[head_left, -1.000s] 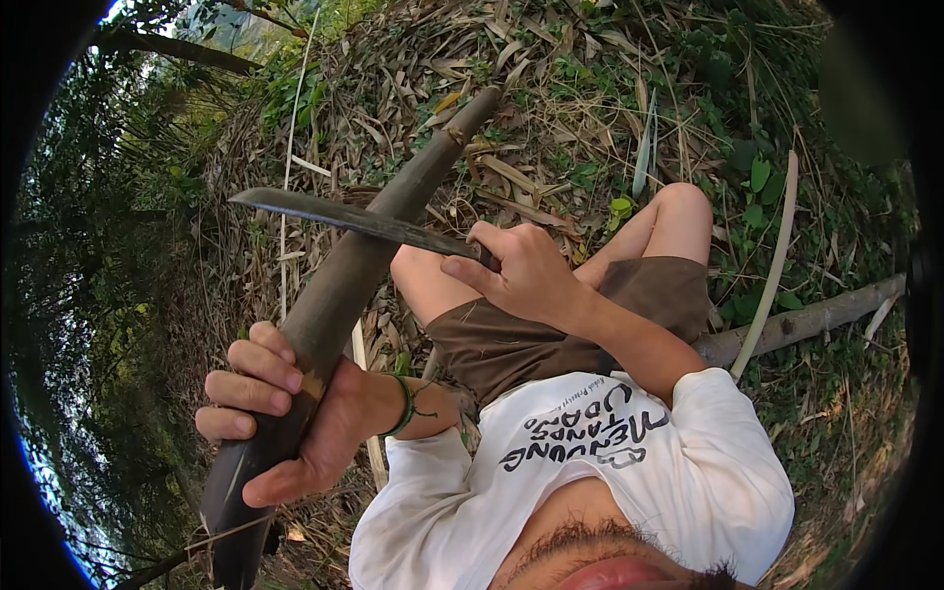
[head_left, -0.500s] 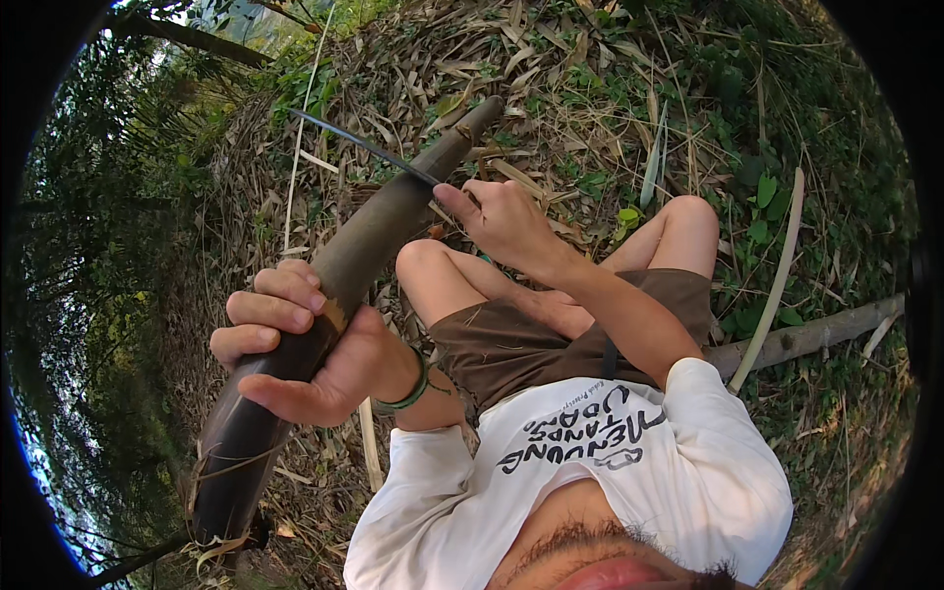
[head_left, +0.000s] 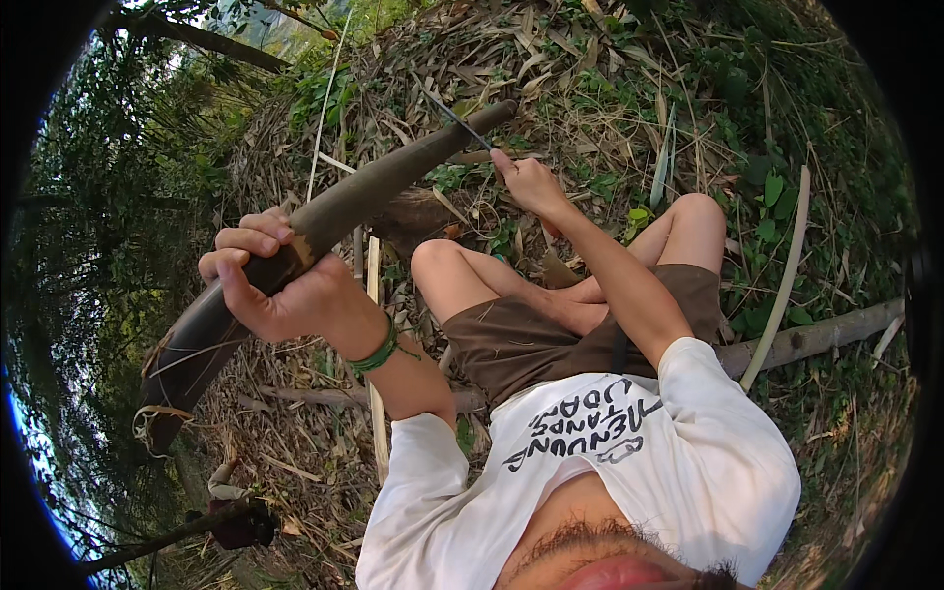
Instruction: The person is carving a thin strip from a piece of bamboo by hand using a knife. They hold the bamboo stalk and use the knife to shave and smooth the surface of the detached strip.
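Long bamboo stalk [head_left: 324, 221] slanting from lower left up toward the leaf-littered ground [head_left: 610, 69] at the top, gripped near its middle by the left hand [head_left: 270, 275], fingers wrapped tight around it. Thin dark blade [head_left: 454, 116] laid across the stalk's narrow far end, clutched in the closed right hand [head_left: 526, 182] just beside that tip. Bare knees [head_left: 442, 261] below, fallen branch [head_left: 816, 334] at the right.

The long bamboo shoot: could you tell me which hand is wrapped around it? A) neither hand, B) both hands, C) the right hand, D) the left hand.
D: the left hand, with a green band at its wrist, grips the bamboo shoot partway along, while the right hand holds a dark blade near the shoot's far tip.
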Available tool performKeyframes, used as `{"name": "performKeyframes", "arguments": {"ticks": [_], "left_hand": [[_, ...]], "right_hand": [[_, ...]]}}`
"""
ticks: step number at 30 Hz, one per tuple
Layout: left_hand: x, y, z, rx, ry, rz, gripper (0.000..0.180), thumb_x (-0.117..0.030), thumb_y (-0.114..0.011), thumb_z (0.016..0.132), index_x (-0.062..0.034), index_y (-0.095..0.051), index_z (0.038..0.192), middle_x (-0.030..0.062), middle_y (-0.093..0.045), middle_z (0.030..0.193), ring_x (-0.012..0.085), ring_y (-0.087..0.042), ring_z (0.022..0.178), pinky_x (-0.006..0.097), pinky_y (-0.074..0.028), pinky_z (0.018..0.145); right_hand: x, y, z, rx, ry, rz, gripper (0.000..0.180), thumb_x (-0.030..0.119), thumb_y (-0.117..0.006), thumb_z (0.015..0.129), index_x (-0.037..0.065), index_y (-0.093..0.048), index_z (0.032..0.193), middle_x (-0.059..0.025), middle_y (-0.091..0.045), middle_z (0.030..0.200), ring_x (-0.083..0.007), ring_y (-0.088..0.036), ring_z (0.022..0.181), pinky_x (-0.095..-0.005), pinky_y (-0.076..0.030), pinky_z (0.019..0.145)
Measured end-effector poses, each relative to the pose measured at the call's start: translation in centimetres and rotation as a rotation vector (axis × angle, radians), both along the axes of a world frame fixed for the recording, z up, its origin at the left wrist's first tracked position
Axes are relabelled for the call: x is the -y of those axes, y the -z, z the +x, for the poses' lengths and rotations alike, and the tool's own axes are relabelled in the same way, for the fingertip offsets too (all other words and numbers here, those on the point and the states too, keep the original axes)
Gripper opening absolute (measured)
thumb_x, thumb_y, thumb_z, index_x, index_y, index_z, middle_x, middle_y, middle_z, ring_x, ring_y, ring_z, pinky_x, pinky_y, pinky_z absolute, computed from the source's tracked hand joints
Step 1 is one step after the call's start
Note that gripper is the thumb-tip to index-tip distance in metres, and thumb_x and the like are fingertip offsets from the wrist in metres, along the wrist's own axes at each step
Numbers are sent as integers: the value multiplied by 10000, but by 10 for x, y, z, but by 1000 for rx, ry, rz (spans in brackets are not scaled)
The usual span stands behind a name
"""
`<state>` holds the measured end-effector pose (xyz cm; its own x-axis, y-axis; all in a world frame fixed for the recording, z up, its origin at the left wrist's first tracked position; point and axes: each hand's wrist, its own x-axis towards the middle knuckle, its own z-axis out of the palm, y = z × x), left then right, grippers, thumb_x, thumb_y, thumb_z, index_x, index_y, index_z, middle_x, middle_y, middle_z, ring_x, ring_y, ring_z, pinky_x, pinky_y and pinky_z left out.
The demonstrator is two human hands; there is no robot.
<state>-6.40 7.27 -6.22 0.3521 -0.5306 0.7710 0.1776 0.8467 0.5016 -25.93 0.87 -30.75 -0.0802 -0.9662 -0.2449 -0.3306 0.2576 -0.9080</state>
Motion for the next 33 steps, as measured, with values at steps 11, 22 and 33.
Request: {"name": "performKeyframes", "arguments": {"ticks": [11,22,33], "left_hand": [[34,-63,-36,50,162,40,241,-256,-603,898,-75,-528,759,85,-519,640,218,-517,577,368,-455,639],[97,-99,-51,148,-119,-14,304,-259,-495,946,-15,-535,770,119,-540,688,246,-564,617,354,-511,624],[116,-88,-91,56,1,172,112,-137,-663,874,-78,-600,803,-6,-545,711,71,-491,537,172,-349,441]], "right_hand": [[-35,31,-27,-177,167,-358,608,548,-492,1010,-13,-657,846,-192,-564,556,-392,-580,510,-428,-437,498],[-14,-200,4,476,152,-1017,652,582,-421,1032,-7,-590,810,-37,-525,579,-99,-504,500,-301,-385,467],[60,-88,-45,153,48,-203,639,601,-422,1018,54,-523,703,-15,-522,577,-111,-512,483,-306,-417,458]]}}
